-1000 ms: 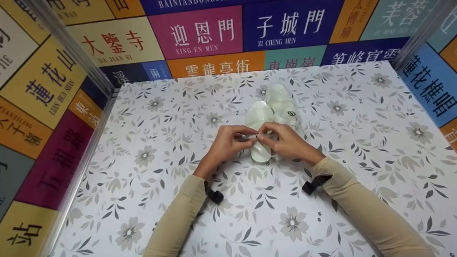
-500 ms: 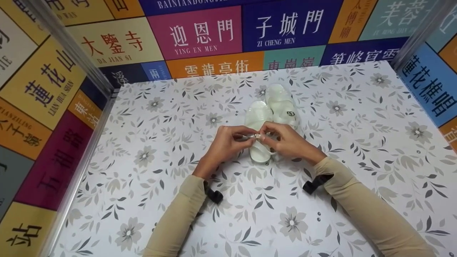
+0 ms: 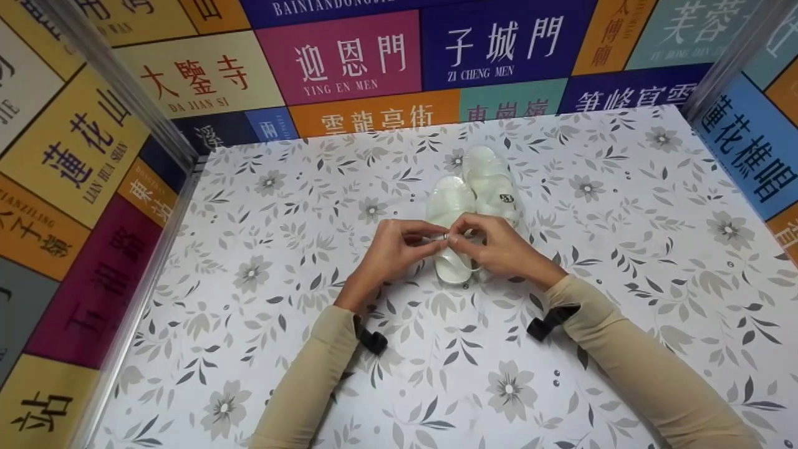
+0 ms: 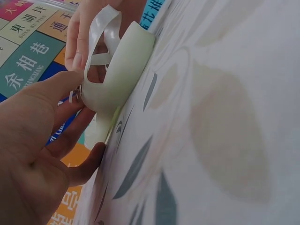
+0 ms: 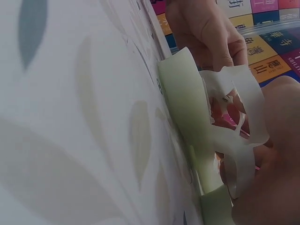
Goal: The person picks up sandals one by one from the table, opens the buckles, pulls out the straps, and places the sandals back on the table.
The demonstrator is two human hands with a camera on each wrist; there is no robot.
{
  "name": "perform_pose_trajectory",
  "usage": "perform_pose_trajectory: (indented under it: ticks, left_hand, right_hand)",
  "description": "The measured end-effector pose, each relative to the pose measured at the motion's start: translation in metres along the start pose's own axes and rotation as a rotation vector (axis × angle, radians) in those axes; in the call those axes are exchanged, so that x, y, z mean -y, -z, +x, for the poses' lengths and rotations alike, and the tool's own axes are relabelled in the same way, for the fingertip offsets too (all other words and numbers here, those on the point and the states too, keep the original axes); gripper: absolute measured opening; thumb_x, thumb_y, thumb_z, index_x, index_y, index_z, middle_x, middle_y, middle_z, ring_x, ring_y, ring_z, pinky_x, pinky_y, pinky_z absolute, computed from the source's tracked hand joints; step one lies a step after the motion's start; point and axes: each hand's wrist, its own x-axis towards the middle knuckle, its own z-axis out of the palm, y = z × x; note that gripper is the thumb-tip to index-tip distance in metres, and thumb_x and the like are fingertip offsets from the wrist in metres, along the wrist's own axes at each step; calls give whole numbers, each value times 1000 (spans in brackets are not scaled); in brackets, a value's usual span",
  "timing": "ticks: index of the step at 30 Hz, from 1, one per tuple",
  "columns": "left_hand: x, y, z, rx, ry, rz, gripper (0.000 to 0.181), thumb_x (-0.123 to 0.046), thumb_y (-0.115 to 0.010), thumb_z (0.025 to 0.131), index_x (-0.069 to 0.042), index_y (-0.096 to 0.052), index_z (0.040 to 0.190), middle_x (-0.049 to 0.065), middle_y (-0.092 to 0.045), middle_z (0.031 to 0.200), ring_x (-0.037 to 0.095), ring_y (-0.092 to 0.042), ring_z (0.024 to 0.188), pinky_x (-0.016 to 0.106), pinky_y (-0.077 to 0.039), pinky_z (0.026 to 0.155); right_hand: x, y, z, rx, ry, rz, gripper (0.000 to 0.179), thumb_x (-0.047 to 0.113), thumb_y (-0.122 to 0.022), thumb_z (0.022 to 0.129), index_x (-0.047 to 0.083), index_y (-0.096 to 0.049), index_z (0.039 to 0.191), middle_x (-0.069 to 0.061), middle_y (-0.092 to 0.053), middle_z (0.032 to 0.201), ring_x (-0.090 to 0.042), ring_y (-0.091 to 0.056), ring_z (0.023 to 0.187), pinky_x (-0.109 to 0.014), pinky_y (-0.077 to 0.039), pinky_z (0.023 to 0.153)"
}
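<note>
A pair of pale, whitish-green sandals lies on the patterned tabletop, toes pointing away. Over the nearer sandal (image 3: 452, 194), my left hand (image 3: 396, 251) and right hand (image 3: 502, 249) meet fingertip to fingertip. A small metal buckle (image 4: 78, 92) sits at my left thumb and fingers, which pinch the strap end there. In the right wrist view the loose ankle strap (image 5: 255, 105) arches above the thick sole (image 5: 183, 89). My right thumb and forefinger pinch that strap beside the buckle; their exact grip is partly hidden. The other sandal (image 3: 487, 167) rests beside it, untouched, with a dark emblem (image 3: 506, 198).
The white tabletop (image 3: 312, 374) carries a printed grey leaf and flower pattern. Colourful panels (image 3: 349, 59) with lettering stand along the back and both sides. Black wrist straps (image 3: 372, 342) circle both forearms.
Both hands stay over the nearer sandal. The fingertips shift slightly around the buckle, which showed more plainly half a second ago. The sandals keep their places.
</note>
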Motion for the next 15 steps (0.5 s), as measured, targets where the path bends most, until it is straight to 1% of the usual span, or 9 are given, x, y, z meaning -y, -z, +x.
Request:
perform_pose_trajectory:
  ticks: [7, 15]
  left_hand:
    - [-2, -1, 0, 4, -8, -42, 20, -12, -80, 97, -16, -85, 115, 0, -85, 110, 20, -82, 100, 39, -67, 92]
    - [-2, -2, 0, 4, -15, -45, 19, -12, -80, 96, -15, -85, 114, -1, -85, 109, 13, -82, 100, 39, -67, 93]
  right_hand:
    - [1, -1, -2, 5, 10, -14, 8, 33, -72, 105, 25, -74, 106, 6, -76, 116, -17, -70, 117, -47, -54, 108]
    - [2, 0, -2, 17, 30, -12, 8, 30, -72, 106, 22, -73, 106, 4, -77, 117, -19, -70, 118, -51, -53, 111]
